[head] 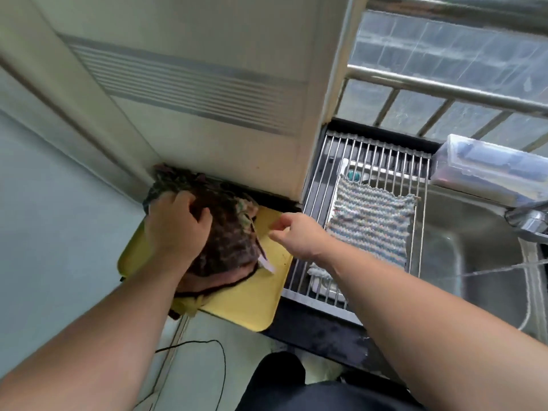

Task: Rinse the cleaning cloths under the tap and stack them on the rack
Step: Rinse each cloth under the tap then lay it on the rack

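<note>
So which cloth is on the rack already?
The pale striped cloth, lying flat on the wire rack. The dark cloths are heaped on the yellow tray under the left hand.

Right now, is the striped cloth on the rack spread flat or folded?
Spread flat: the striped cloth lies open over the rack bars, no fold visible.

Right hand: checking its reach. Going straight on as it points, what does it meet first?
The right hand would probably meet the pile of dark cloths on the yellow tray first; depth is unclear.
</note>
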